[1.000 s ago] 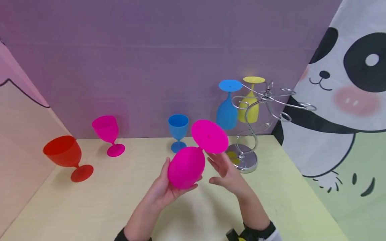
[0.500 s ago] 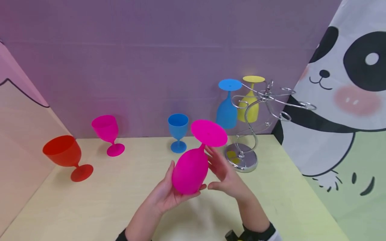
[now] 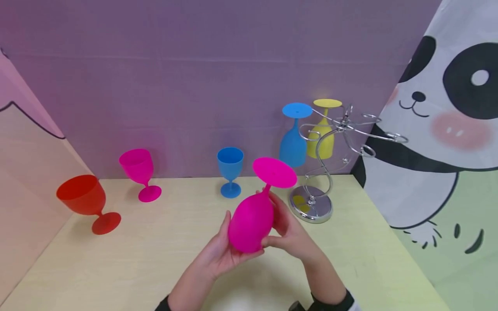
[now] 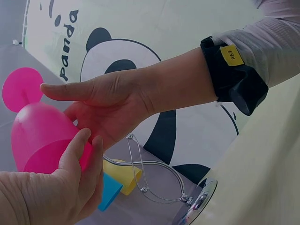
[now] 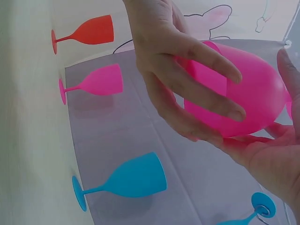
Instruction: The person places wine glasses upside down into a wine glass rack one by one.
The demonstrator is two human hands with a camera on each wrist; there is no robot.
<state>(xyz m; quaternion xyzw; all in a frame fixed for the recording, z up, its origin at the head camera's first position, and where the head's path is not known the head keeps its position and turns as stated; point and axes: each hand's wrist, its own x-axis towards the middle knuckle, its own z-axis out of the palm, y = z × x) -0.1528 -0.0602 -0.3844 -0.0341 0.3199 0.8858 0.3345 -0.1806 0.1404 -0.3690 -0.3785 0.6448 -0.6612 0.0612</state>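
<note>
A pink plastic goblet (image 3: 250, 222) is held upside down and tilted over the table, its round foot (image 3: 274, 172) up and to the right. My left hand (image 3: 223, 255) grips the bowl near its rim, as the right wrist view shows with the fingers spread along the pink goblet (image 5: 255, 89). At the bowl's other side my right hand (image 3: 289, 231) closes round it, thumb at the lower edge and fingers behind. In the left wrist view the right hand (image 4: 110, 93) reaches the goblet (image 4: 40, 131) from the right; part of its fingers is hidden behind the bowl.
A chrome goblet rack (image 3: 342, 125) stands at the back right, with a blue goblet (image 3: 293, 144) and a yellow goblet (image 3: 322, 138) hanging upside down. Upright on the table (image 3: 155, 255) are an orange-red goblet (image 3: 83, 198), another pink goblet (image 3: 138, 166) and a blue goblet (image 3: 230, 164).
The held pink goblet has turned more upright, foot on top, and shifted slightly right with my left hand. My right hand has come in from beside it onto the bowl.
</note>
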